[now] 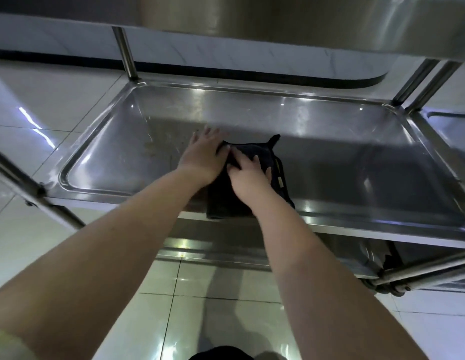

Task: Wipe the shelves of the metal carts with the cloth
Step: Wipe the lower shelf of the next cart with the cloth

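- While both arms reach in over the middle shelf, the right hand (248, 172) sits on top of the dark cloth (263, 158), fingers fanned wide and pressing down. It isn't bunching the fabric.
- The left hand (201, 155) lies just beside it, fingers straight and palm down. Its thumb side touches the cloth's left edge and its fingertips are out on bare steel, so it grips nothing.
- The cloth is folded into a pad near the front middle of the middle shelf (356, 157). Its near end reaches over the front rim, and one corner pokes up on the far side.
- The step in hand, as I read it, is wiping this middle shelf, with the pad getting squared up under both palms.
- A dull speckled patch (158, 144) lies just left of the left hand and looks like the obvious target.
- The next move calls for firm, flat pressure and long sweeps out to the rounded corners and along the raised rim, where grime would likely collect.
- Further out, the upper shelf (304, 22) hangs overhead and the lower shelf (226, 253) shows beneath. A second cart (449, 118) stands touching or just beside at right, all on a glossy tiled floor (213, 307).
- As for writing, a small pale tag (280, 181) sits on the cloth's right edge, too small to read. No brand shows on the steel.
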The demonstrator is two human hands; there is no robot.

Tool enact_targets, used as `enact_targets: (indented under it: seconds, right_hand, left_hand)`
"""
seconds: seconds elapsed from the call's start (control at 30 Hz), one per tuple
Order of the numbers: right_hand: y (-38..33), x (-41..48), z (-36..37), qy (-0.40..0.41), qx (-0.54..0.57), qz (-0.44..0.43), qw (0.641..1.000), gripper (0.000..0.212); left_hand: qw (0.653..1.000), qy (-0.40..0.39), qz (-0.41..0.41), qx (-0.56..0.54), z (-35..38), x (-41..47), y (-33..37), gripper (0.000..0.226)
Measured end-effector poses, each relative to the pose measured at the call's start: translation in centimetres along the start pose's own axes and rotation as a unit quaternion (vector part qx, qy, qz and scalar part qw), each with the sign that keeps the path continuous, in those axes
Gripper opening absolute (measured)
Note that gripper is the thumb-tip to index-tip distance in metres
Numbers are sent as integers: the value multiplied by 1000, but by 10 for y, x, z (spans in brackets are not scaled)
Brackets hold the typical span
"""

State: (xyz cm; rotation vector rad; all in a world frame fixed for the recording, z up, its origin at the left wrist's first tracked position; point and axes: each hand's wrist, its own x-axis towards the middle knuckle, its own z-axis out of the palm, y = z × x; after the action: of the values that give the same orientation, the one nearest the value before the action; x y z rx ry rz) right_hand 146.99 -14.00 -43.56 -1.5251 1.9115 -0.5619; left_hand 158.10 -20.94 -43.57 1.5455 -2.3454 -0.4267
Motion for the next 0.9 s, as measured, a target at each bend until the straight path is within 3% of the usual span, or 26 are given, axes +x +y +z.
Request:
enact_targets:
  seconds: [0.07,0.17,0.33,0.5,0.57,0.73,0.9]
  right_hand:
    - [22,-4,-23,81,120,-5,989,49]
    - [53,-16,-37,160,80,-2,984,47]
    - [66,-19,-27,88,-54,-32,994,50]
    - [65,-21,-18,37,-273,-17,961,59]
    - [56,-17,-10,34,-303,6,952,60]
    - [33,8,1,8,-312,48,949,60]
    - [39,7,2,20,-320,52,946,55]
  left_hand:
    - [997,-61,24,34,14,-16,33,51]
    - [993,-77,8,93,41,-35,70,56]
    - [990,-66,-28,121,44,-45,63,58]
    - [976,-67,-136,157,-4,-38,-46,62]
    - [969,-67,-172,167,-17,-40,-76,64]
    - [970,-80,-156,167,-12,-35,-69,61]
    - [982,-76,-57,163,21,-32,-7,59]
